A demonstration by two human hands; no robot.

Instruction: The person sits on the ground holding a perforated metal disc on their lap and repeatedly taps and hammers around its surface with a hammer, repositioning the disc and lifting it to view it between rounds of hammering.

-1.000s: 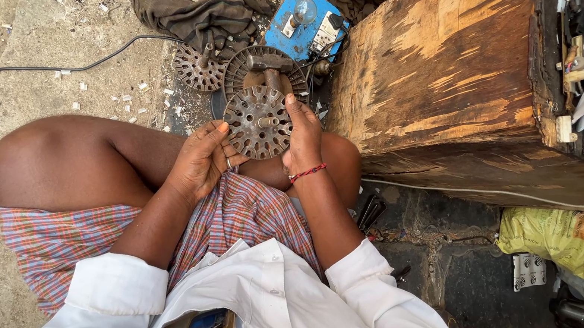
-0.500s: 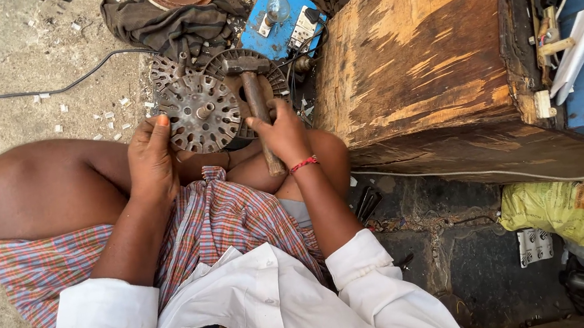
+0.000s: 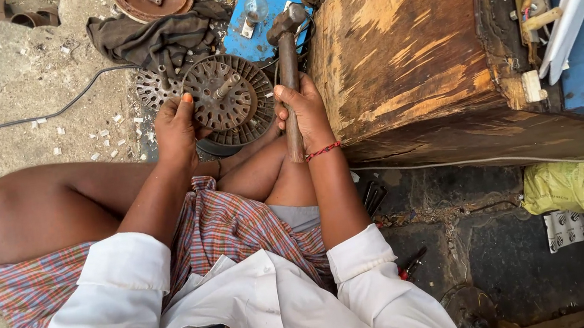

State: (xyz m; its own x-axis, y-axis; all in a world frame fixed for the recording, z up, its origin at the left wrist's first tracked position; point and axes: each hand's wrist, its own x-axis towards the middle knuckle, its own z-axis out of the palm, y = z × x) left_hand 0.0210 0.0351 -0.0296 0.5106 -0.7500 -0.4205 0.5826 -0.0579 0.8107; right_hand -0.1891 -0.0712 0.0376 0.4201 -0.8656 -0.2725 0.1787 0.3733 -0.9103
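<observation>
Dusty concrete floor beside a wooden block (image 3: 405,51); the left hand (image 3: 176,126) grips the rim of a rusty disc (image 3: 223,94) held above the knees; the right hand (image 3: 303,106) is wrapped around a hammer (image 3: 285,52); a skewed blow could hit the fingers.

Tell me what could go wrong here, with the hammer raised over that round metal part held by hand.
The left hand grips the rim of the round metal part, so a blow from the hammer in the right hand could catch its fingers. The part sits close above bare legs, so a glancing strike or a slipped part might land on them.
</observation>
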